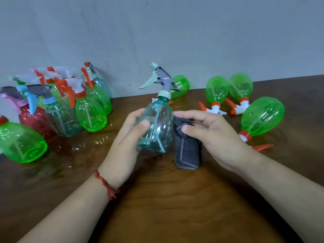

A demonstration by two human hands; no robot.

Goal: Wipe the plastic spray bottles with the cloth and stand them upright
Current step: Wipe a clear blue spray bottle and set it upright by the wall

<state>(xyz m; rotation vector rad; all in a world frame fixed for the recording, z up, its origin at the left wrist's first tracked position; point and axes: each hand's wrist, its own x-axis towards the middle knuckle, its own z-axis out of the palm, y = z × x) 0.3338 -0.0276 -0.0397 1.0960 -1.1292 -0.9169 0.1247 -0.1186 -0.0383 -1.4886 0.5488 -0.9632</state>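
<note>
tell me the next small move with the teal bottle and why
Probably draw the grey cloth across the teal bottle: the left hand grips it roughly upright, and the right hand pinches the cloth right beside it.

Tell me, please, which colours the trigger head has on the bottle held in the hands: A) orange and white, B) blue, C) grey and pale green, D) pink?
C: the clear bottle, gripped by the left hand while the right hand holds the grey cloth beside it, carries a grey trigger head with a pale green nozzle and lever.
</note>
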